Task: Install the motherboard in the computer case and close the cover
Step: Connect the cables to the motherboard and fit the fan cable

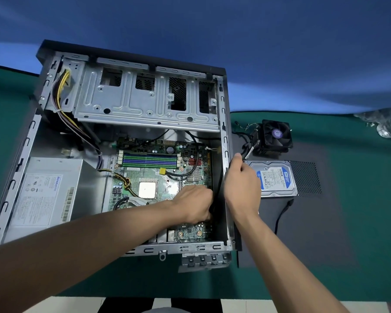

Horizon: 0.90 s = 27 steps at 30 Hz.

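Open grey steel computer case, green motherboard flat inside. My left hand pinches a black cable; my right hand clasps the case's right wall.
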### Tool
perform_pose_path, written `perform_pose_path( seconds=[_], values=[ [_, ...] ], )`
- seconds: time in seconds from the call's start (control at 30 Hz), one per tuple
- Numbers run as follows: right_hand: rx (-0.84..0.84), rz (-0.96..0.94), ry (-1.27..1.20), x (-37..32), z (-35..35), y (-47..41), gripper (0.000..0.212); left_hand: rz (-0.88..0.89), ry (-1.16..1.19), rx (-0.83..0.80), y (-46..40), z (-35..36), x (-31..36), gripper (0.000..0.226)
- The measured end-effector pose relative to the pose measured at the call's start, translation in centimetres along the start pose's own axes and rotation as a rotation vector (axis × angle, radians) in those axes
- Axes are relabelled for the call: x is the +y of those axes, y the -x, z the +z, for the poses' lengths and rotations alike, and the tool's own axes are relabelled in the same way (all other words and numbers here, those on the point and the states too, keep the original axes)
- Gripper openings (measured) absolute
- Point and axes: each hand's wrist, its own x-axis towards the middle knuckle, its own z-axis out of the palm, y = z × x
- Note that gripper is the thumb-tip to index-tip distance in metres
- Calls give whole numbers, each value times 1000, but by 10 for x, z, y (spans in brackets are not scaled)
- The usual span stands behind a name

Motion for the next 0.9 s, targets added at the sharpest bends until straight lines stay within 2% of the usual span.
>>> perform_pose_path(
  seconds=[0.33,0.9],
  values=[
    [-5,2,9,0,-1,0,51,-38,36,-52,1,3,2,36],
    [5,-23,-6,1,1,0,51,-60,-13,-3,-1,4,8,26]
  ],
)
